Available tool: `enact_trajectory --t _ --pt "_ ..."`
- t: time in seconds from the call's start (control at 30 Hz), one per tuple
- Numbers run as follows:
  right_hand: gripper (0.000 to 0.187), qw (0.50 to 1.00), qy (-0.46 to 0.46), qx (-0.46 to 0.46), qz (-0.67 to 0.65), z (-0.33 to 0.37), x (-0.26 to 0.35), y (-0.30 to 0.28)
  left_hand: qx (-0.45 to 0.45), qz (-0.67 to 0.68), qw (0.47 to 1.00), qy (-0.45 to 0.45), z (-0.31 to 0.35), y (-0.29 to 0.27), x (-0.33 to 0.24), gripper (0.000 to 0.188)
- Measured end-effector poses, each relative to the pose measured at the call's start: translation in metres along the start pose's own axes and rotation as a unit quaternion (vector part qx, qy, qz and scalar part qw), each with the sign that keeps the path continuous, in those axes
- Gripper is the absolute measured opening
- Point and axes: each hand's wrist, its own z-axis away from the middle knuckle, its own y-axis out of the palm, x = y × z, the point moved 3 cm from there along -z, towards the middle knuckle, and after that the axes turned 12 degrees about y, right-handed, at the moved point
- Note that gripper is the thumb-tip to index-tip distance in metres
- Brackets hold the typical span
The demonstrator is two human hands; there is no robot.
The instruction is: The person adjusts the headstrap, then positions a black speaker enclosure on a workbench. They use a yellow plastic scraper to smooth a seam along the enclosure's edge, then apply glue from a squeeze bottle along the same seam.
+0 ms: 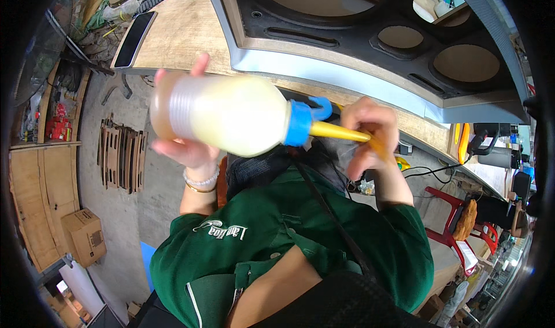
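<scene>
My left hand (199, 154) is wrapped round the base of a large squeeze bottle (237, 114) of pale yellowish-white glue-like liquid. The bottle lies tilted on its side in the air, its blue screw collar (298, 123) and yellow tapered nozzle (338, 131) toward the right. A blue hooked tab stands off the collar. At the nozzle's tip my right hand (378, 120) has its fingers curled round a small yellow piece (378, 147), blurred, perhaps the nozzle's cap. Whether that piece touches the nozzle I cannot tell.
Beyond my hands, a speaker cabinet (347, 68) with a black front panel and round cut-outs lies on the wooden bench (185, 33). A phone (134, 39) rests at the bench's left end. Curved wooden pieces (122, 154) are stacked on the floor; a red stool (442, 212) stands right.
</scene>
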Motion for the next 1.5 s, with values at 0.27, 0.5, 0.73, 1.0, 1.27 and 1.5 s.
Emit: enact_trajectory --t 0.27,0.5,0.73,1.0,1.27,1.5 --pt "0.042 0.969 0.085 -0.187 0.138 0.026 0.011 -0.066 -0.083 0.102 0.988 0.087 -0.031 0.003 -0.005 0.117" --pt "0.044 0.923 0.021 -0.369 0.107 0.019 -0.004 -0.100 -0.039 0.182 0.980 0.070 -0.031 0.014 0.004 0.099" --pt "0.061 0.927 0.116 -0.356 0.000 0.020 -0.026 -0.118 0.057 -0.163 0.976 0.136 -0.050 -0.014 -0.047 0.095" --pt "0.064 0.929 0.183 -0.321 -0.033 0.024 -0.068 -0.103 0.073 -0.211 0.963 0.148 -0.048 0.022 -0.023 0.096" --pt "0.061 0.909 0.177 -0.377 0.025 0.036 -0.067 -0.103 0.084 -0.320 0.919 0.212 -0.050 0.063 0.005 0.108" --pt "0.045 0.919 0.120 -0.368 0.076 0.032 -0.066 -0.102 0.001 -0.287 0.928 0.237 -0.048 0.066 0.013 0.103"
